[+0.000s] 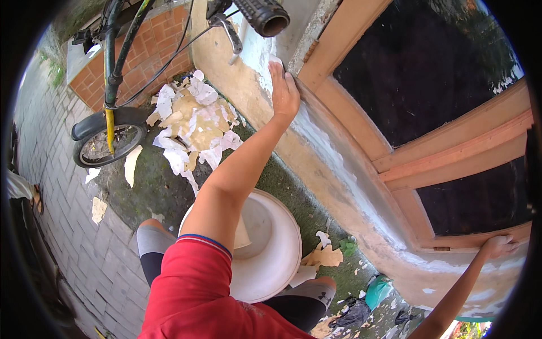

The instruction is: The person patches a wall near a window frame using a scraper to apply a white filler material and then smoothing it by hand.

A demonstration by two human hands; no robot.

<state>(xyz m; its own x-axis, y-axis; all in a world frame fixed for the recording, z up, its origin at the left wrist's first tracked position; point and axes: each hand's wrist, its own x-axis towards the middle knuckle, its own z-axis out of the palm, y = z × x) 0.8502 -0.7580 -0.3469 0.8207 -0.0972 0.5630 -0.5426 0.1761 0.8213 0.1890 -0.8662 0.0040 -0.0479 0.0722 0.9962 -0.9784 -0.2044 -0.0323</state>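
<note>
My left hand [285,93] reaches up to the wall beside the wooden window frame [350,116], fingers stretched out along the whitish patched strip [257,56]. A small pale bit shows at its fingertips; I cannot make out whether it is a loose thing or the wall. Far to the right, my right hand [499,247] rests on the lower rail of the frame, its fingers extended and partly blurred. Bare tan plaster and white filler-like smears cover the wall [339,198] below the window. Between my knees stands a white round tub [271,277] with a pale flat piece inside.
A bicycle [110,113] stands at the upper left, its handlebar grip [262,16] close above my left hand. Peeled paint flakes [197,118] lie heaped beside a brick-tiled ledge [147,48]. A green plastic bag [378,291] sits by the wall. Another person's foot [38,199] shows far left.
</note>
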